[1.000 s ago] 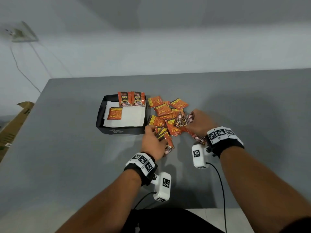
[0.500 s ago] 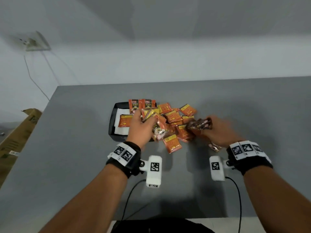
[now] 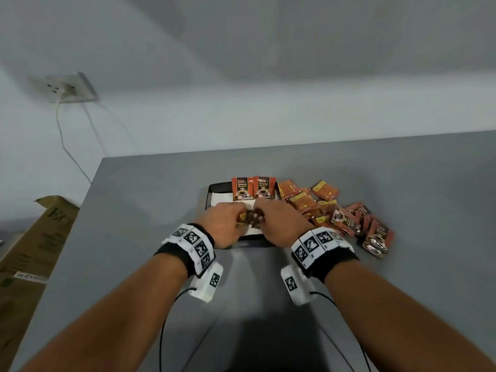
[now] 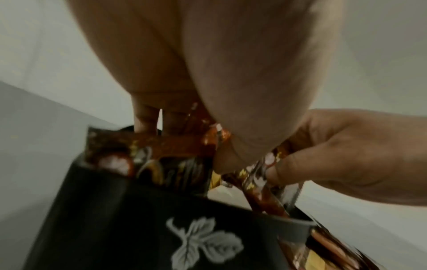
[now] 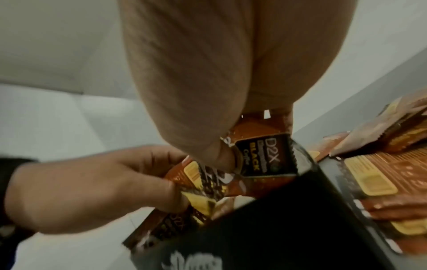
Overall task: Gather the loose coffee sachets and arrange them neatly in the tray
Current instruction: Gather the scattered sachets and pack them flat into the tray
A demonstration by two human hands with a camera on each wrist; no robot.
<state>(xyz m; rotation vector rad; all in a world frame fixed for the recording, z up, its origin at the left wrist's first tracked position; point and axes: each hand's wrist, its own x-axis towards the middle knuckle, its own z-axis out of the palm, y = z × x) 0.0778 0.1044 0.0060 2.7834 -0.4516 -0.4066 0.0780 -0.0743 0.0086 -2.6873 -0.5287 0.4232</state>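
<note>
Coffee sachets bunched in a small handful (image 3: 251, 218) sit pinched between the left hand (image 3: 224, 224) and right hand (image 3: 281, 224), both curled round them just over the black tray (image 3: 214, 189) at its near side. Farther in, two sachets (image 3: 253, 188) stand upright against the tray's back wall. Most remains to be done, judging by the loose pile (image 3: 335, 210) on the desk (image 3: 150, 210) right of the tray.

A grey table (image 3: 139, 237) meets a pale wall (image 3: 268, 76) bearing a corded socket (image 3: 69, 88); a cardboard box (image 3: 35, 251) stands beside it.
</note>
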